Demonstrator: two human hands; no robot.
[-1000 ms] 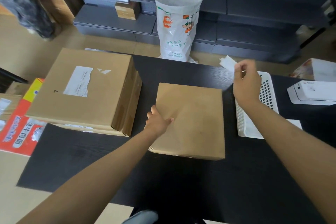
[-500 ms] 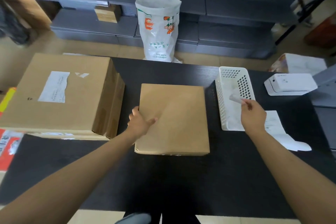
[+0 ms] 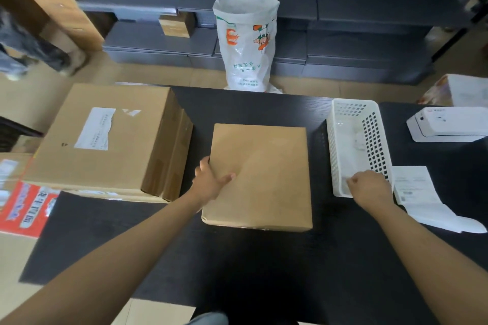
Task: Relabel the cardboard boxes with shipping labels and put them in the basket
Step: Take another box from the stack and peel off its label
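A flat, unlabelled cardboard box (image 3: 260, 177) lies in the middle of the black table (image 3: 237, 266). My left hand (image 3: 211, 182) grips its left edge, thumb on top. To its right stands a white perforated basket (image 3: 375, 134) with a crumpled white paper scrap (image 3: 358, 143) inside. My right hand (image 3: 369, 186) hovers over the basket's near end with its fingers curled and nothing visible in them. A strip of printed shipping labels (image 3: 414, 187) lies just right of that hand.
A large cardboard box (image 3: 105, 161) with a torn label (image 3: 96, 128) sits at the table's left. A white label printer (image 3: 446, 124) is at far right. A white sack (image 3: 245, 42) stands on the floor behind the table. Red packaging (image 3: 23, 208) lies at left.
My right hand carried a white paper scrap down into the basket and let it go, then drew back to the basket's near end. My left hand stayed on the box edge.
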